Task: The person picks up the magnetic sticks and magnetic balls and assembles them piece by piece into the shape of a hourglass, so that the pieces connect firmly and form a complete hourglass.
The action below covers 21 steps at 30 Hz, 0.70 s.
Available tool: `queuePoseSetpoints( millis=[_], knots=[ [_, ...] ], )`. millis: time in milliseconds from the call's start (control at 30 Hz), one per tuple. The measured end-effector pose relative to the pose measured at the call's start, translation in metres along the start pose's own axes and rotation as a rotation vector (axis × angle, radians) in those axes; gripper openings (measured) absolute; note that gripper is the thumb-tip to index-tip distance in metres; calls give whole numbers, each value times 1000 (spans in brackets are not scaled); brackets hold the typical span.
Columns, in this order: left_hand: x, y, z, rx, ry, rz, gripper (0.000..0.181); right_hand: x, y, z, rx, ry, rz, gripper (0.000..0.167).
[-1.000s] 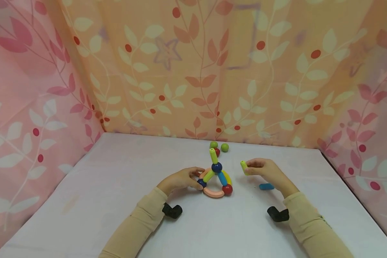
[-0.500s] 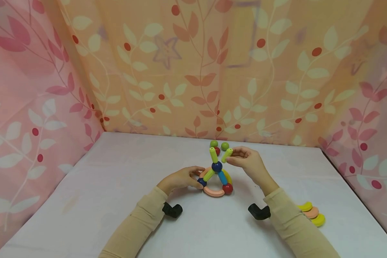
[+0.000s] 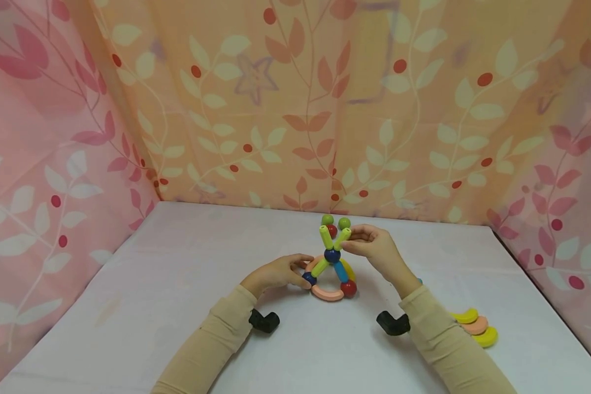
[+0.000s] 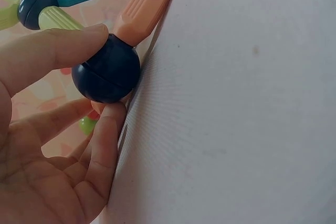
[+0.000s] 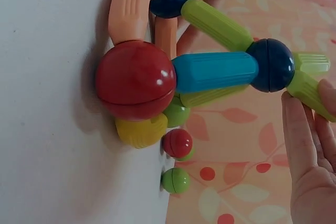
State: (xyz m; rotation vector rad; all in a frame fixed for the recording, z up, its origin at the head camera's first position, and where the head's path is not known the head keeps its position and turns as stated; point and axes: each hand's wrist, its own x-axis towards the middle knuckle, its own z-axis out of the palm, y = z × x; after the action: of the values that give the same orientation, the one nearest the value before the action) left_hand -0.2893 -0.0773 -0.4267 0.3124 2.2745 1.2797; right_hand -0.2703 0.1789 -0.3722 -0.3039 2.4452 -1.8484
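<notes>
A toy structure of balls and rods stands on the table, its base a ring of curved orange rods (image 3: 327,294) and a yellow one. My left hand (image 3: 278,272) pinches the dark blue ball (image 4: 107,69) at the ring's left side between thumb and fingers. A red ball (image 5: 135,80) sits at the ring's right. From the base, a blue rod (image 5: 215,72) and green rods lean up to a dark blue top ball (image 3: 332,255). Two light green rods rise from it in a V. My right hand (image 3: 374,249) pinches the right-hand green rod (image 3: 343,237), whose lower end touches the top ball.
Behind the structure lie two green balls (image 3: 344,223) and a red ball (image 3: 332,230). Curved yellow and orange rods (image 3: 474,325) lie beside my right forearm. A blue rod's tip (image 3: 419,280) shows behind the right wrist. Patterned curtains border the white table (image 3: 128,306).
My right hand has carried the light green rod leftward to the top ball, and the rod now meets it. The left hand stays on its blue ball.
</notes>
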Motion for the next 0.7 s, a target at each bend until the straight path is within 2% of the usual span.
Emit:
queuePoseSetpoints(
  millis=[100,167,367,467,700],
  knots=[
    [1,1,0,-1,-2,1,72,3,1,-10,-43,-57,19,50],
    [2,1,1,0,-3,4,71,9,4,-20,-71,-64,38,52],
    [2,1,2,5,3,-3,71,47,24,-44,-138,51,117,59],
    [2,-1,2,1,-2,-18,71,68,35,-46,-159,63,154,61],
    [-1,0,2,-11,-1,-1,71,100,46,-37,-152,17,129,60]
  ],
)
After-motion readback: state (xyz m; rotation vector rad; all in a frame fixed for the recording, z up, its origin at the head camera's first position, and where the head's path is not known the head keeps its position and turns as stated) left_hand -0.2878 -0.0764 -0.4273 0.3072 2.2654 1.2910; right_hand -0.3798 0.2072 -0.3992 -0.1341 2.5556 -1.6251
